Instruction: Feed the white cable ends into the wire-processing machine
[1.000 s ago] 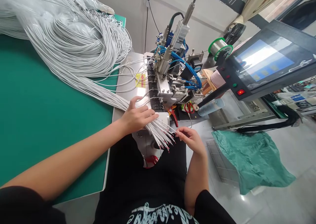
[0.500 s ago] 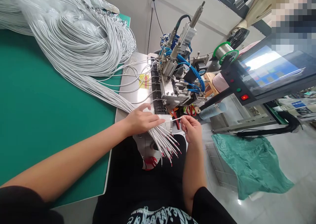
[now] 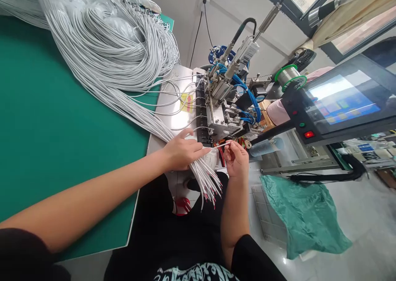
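My left hand (image 3: 182, 152) lies on a bundle of white cables (image 3: 123, 95) at the edge of the metal machine base, fingers pressed over them. The cables' stripped red-tipped ends (image 3: 208, 186) fan out below the hand over my lap. My right hand (image 3: 236, 159) pinches a single white cable (image 3: 220, 145) drawn out of the bundle, holding it level just in front of the machine's clamp head (image 3: 221, 116). Both hands sit close together, about a hand's width apart.
A large coil of white cables (image 3: 102, 37) covers the back of the green mat (image 3: 55, 132). The machine carries blue air hoses (image 3: 247, 95) and a solder wire spool (image 3: 289, 75). A touchscreen panel (image 3: 340, 97) stands right. Red-handled scissors (image 3: 182, 204) lie below. Green plastic bag (image 3: 305, 215) on the floor.
My right hand has risen from the cable ends toward the machine, pulling one cable out of the bundle. My left hand stays on the bundle. The view has shifted slightly.
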The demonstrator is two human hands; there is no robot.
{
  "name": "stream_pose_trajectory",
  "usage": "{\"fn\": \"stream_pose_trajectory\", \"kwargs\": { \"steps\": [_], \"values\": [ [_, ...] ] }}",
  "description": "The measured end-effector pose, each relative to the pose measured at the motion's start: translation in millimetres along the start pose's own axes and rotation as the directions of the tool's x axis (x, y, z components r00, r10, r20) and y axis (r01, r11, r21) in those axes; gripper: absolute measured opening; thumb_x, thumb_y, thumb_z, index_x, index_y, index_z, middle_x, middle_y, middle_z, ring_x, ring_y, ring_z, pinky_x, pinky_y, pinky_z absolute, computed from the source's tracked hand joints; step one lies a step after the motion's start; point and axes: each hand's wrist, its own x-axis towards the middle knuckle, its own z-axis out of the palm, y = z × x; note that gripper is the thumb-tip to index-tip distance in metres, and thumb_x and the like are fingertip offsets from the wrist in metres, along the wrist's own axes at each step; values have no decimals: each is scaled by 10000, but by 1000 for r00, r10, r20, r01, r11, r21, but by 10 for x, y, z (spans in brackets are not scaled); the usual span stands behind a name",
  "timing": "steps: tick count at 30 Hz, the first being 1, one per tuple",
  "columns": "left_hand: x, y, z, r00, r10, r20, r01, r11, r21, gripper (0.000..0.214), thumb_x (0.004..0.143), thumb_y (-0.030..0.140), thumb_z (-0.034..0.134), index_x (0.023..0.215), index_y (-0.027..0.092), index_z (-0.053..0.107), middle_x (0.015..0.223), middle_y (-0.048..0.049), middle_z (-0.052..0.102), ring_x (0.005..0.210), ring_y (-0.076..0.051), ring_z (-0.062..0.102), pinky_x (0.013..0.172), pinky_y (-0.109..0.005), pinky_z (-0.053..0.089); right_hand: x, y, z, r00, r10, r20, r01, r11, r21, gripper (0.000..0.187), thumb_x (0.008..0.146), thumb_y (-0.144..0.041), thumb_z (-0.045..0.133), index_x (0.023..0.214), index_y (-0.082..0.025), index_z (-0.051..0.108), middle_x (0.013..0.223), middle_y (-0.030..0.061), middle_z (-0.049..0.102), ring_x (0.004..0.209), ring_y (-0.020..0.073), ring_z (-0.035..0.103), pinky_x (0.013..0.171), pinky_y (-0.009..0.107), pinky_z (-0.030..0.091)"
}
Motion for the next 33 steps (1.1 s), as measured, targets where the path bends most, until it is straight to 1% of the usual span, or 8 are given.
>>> {"fn": "stream_pose_trajectory", "kwargs": {
  "steps": [3, 6, 11, 14, 20, 23, 27, 33],
  "values": [
    [5, 14, 9, 998, -58, -4, 58, 998, 1, 395, 785, 146, 465, 1139, 233, 616, 772, 9, 660, 687, -140, 584, 1020, -423, 237, 38, 11, -34, 998, 47, 33, -45, 998, -47, 256, 709, -426, 678, 779, -182, 649, 619, -2, 583, 392, 49, 311, 358, 210, 228],
    [10, 28, 13, 988, -151, -6, 151, 988, 5, 323, 792, 217, 492, 1081, 241, 635, 751, -2, 646, 723, -169, 581, 1010, -458, 248, 60, 42, -46, 998, 56, 41, -48, 982, -181, 284, 702, -446, 677, 795, -178, 652, 627, 3, 607, 390, 53, 321, 358, 209, 237],
    [3, 39, 43, 970, -244, -1, 244, 969, 41, 272, 763, 225, 501, 984, 240, 659, 752, -25, 636, 809, -216, 579, 1016, -529, 248, 57, 70, -16, 997, -55, 60, 78, 854, -515, 263, 720, -436, 685, 808, -189, 661, 710, 22, 652, 577, 127, 542, 528, 243, 445],
    [2, 42, 46, 964, -262, -33, 263, 965, 21, 268, 748, 194, 493, 946, 225, 671, 737, -31, 623, 819, -223, 566, 1011, -549, 253, 80, 77, 10, 988, -109, 105, 150, 797, -585, 261, 763, -449, 651, 794, -191, 647, 689, 13, 628, 602, 142, 548, 577, 262, 458],
    [19, 56, 23, 949, -312, -52, 313, 950, -3, 263, 753, 155, 478, 916, 212, 676, 747, -38, 623, 826, -226, 553, 989, -563, 282, 224, 175, 16, 970, -138, 200, 231, 776, -587, 255, 824, -450, 577, 768, -201, 586, 679, -6, 560, 629, 144, 495, 621, 260, 424],
    [19, 54, 44, 945, -326, -32, 327, 945, 22, 243, 751, 178, 494, 909, 197, 677, 744, -41, 622, 831, -232, 559, 990, -571, 286, 288, 249, -5, 964, -102, 245, 224, 809, -543, 261, 826, -442, 576, 725, -204, 541, 656, -24, 496, 617, 134, 453, 612, 250, 391],
    [15, 49, 78, 932, -363, -9, 363, 932, 15, 230, 749, 190, 509, 906, 187, 677, 744, -41, 632, 835, -241, 571, 1008, -592, 254, 342, 340, -26, 958, -12, 285, 135, 899, -416, 299, 827, -420, 559, 634, -207, 476, 602, -34, 412, 566, 121, 387, 559, 241, 346],
    [17, 48, 77, 928, -372, -5, 372, 927, 59, 290, 719, 165, 514, 949, 199, 688, 769, -39, 664, 841, -246, 585, 1013, -601, 234, 361, 420, 9, 973, 71, 220, -8, 962, -274, 222, 752, -328, 597, 614, -206, 473, 581, -50, 384, 517, 99, 309, 509, 230, 286]
  ]
}}
